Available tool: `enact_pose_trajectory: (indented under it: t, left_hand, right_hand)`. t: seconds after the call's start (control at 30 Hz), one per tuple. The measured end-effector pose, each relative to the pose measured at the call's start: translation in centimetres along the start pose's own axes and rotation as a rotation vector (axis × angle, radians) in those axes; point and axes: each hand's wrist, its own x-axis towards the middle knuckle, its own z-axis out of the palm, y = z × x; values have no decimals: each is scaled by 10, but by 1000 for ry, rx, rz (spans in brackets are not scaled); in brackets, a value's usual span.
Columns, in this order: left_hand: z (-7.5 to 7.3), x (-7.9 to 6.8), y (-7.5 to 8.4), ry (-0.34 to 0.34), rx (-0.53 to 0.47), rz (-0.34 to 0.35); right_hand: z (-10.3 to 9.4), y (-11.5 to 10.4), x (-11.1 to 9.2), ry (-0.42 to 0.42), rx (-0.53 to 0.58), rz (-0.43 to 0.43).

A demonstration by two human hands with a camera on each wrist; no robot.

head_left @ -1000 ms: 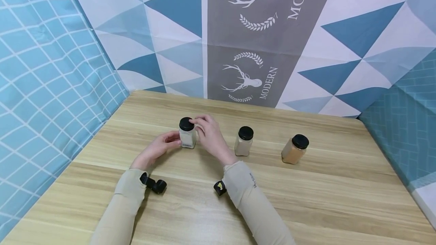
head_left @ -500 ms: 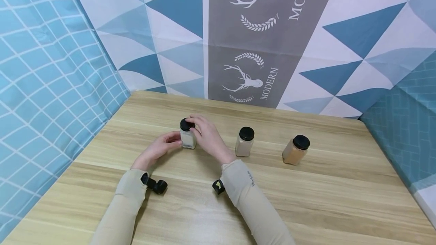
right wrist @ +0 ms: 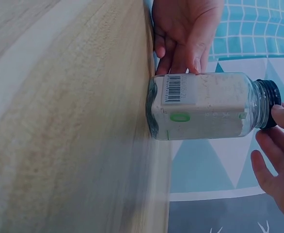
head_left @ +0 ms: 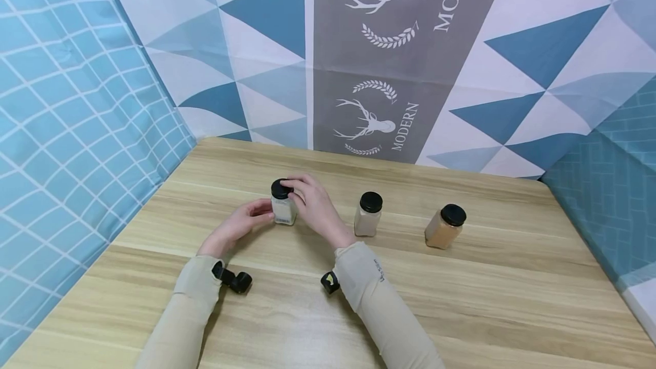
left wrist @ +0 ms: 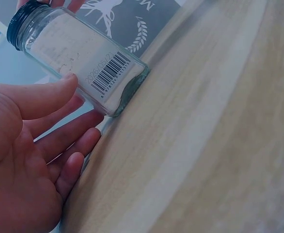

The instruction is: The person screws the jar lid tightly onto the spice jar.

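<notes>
A square glass jar (head_left: 283, 211) of pale powder stands upright on the wooden table, left of centre in the head view. Its black lid (head_left: 279, 189) is on, and the right hand (head_left: 319, 208) grips it, thumb on the lid's side in the right wrist view. Low on the jar, the left hand (head_left: 245, 222) steadies it from the left. Seen from the left wrist, the thumb (left wrist: 59, 94) lies against the glass near a barcode label (left wrist: 111, 75), with the other fingers curving behind and below.
Two more black-lidded jars stand to the right, one with beige powder (head_left: 367, 222) and one with orange-brown powder (head_left: 442, 231). A patterned cloth (head_left: 266, 73) hangs behind the table (head_left: 487, 300), and blue checked cloth (head_left: 77, 107) borders its left side.
The right hand has shifted slightly left, its fingers reaching further across the lid. The left hand and all the jars keep practically the same places.
</notes>
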Motion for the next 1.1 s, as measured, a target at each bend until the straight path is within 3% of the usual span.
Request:
enact_pose_trajectory:
  t: [0.13, 0.43, 0.77, 1.1]
  left_hand:
    - [0, 2, -1, 4, -18, -41]
    - [0, 3, -1, -4, -20, -49]
    - [1, 2, -1, 9, -24, -45]
    - [1, 2, 0, 0, -29, -60]
  right_hand:
    - [0, 0, 0, 12, 14, 9]
    - [0, 2, -2, 12, 9, 38]
    - [1, 4, -2, 98, 32, 54]
    - [4, 5, 3, -94, 92, -15]
